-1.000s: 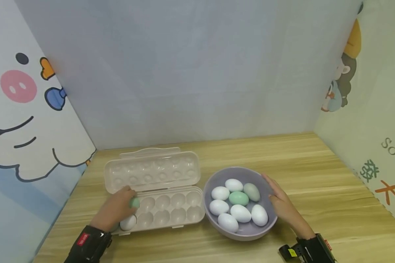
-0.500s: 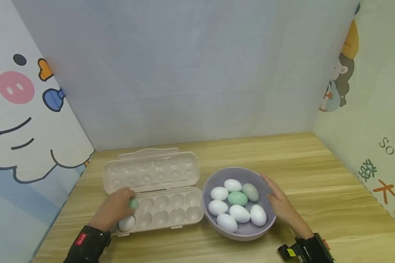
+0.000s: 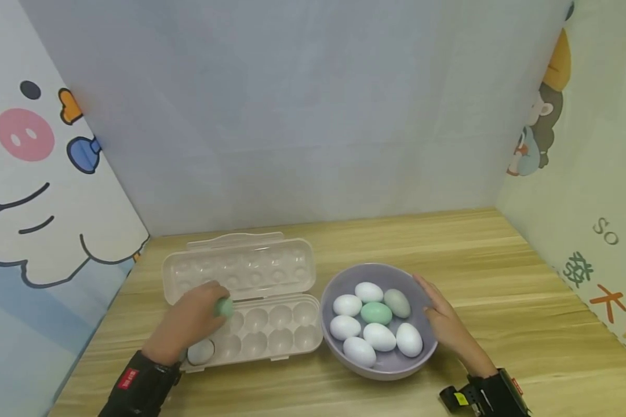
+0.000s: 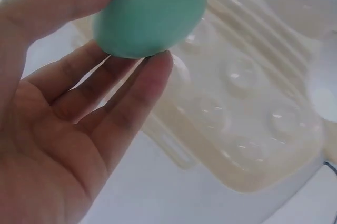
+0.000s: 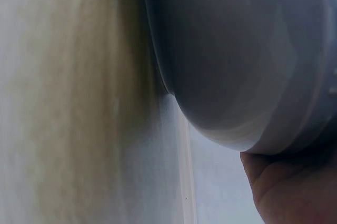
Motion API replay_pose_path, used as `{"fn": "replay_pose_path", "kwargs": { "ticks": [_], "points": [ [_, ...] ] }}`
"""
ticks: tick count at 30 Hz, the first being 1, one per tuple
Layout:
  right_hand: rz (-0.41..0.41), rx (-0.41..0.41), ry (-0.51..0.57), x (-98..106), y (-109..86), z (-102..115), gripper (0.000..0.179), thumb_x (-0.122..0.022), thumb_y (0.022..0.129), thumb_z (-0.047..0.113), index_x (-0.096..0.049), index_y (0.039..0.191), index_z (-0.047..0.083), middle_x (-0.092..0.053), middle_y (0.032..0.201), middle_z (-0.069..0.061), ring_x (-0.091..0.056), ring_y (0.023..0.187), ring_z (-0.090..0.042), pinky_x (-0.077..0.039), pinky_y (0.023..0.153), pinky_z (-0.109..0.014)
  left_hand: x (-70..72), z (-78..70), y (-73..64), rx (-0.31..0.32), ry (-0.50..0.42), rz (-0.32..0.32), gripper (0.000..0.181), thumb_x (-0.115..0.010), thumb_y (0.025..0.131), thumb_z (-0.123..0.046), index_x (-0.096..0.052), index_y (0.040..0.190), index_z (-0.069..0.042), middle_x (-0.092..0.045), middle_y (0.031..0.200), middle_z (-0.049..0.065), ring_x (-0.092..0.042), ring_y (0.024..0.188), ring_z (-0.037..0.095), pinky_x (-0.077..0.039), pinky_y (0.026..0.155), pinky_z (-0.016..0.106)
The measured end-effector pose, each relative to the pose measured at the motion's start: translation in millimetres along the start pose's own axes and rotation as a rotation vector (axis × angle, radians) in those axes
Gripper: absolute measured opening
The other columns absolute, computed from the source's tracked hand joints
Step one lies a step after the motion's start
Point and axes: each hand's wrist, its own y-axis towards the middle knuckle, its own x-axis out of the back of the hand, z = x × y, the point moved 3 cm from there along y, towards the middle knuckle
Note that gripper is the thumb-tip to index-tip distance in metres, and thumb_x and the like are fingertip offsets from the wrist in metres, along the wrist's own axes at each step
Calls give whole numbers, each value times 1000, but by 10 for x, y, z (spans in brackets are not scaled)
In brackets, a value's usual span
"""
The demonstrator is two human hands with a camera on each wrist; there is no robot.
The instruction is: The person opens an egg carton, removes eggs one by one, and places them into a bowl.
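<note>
In the head view my left hand (image 3: 195, 315) is above the left end of the open egg carton (image 3: 268, 341). Its thumb and fingertips pinch a green egg (image 4: 150, 13), held clear of the carton in the left wrist view. A white egg (image 3: 200, 351) sits in the carton's front left cup; the hand covers the cups around it. My right hand (image 3: 446, 324) grips the right rim of a purple-grey bowl (image 3: 381, 370), its thumb at the rim. Inside the bowl lie several white eggs (image 3: 379, 337), another green egg (image 3: 377, 313) and a grey-green egg (image 3: 397, 303).
The carton's lid (image 3: 271, 269) lies folded back behind the cups. Bowl and carton stand side by side on a wood-grain table (image 3: 448, 243). A pale back wall (image 3: 313, 145) and printed side panels enclose it.
My left hand has risen and moved slightly back and right, carrying the green egg up off the carton's left end. The right hand has stayed at the bowl.
</note>
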Motion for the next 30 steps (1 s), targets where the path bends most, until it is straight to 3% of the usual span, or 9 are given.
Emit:
{"fn": "replay_pose_path", "kwargs": {
  "ticks": [7,15,18,22,25,30],
  "points": [
    [-4,-7,6,22,-2,-1,59,-29,79,-14,-24,136,-1,-20,140,-28,-13,129,-44,-12,101,-62,49,-437,236,-208,-83,-100,27,-72,59,0,-60,81,-8,-52,76,-4,-49,70,9,-47,63,27],
    [-6,-8,9,39,-2,-6,61,-29,78,-14,-24,137,2,-20,140,-27,-13,129,-44,-12,101,-62,-114,-945,525,-401,-239,-174,27,-72,60,-2,-55,79,-11,-50,78,-5,-46,72,10,-45,64,22],
    [-5,-15,8,35,-3,-10,61,-29,79,-14,-24,137,3,-20,140,-27,-14,128,-44,-13,100,-63,-242,-1130,600,-440,-274,-151,26,-71,62,-5,-55,81,-12,-50,80,-5,-47,75,10,-44,67,21],
    [-4,-24,14,26,-5,-15,61,-29,79,-13,-24,138,4,-19,141,-27,-14,128,-44,-13,101,-63,-416,-1327,684,-443,-284,-65,28,-71,63,-8,-56,86,-12,-52,85,-4,-47,77,9,-44,68,19],
    [-5,-30,19,19,-8,-17,61,-29,80,-13,-23,138,4,-18,141,-26,-13,129,-44,-12,101,-62,-538,-1429,737,-441,-290,-6,30,-72,62,-7,-57,88,-12,-51,85,-4,-46,76,9,-41,65,17],
    [5,-40,13,6,-10,-12,61,-29,81,-13,-22,139,5,-18,142,-26,-14,129,-44,-13,101,-62,-700,-1537,793,-454,-265,39,29,-73,63,-9,-58,87,-11,-50,84,-5,-44,73,7,-38,62,14]
  ]
}}
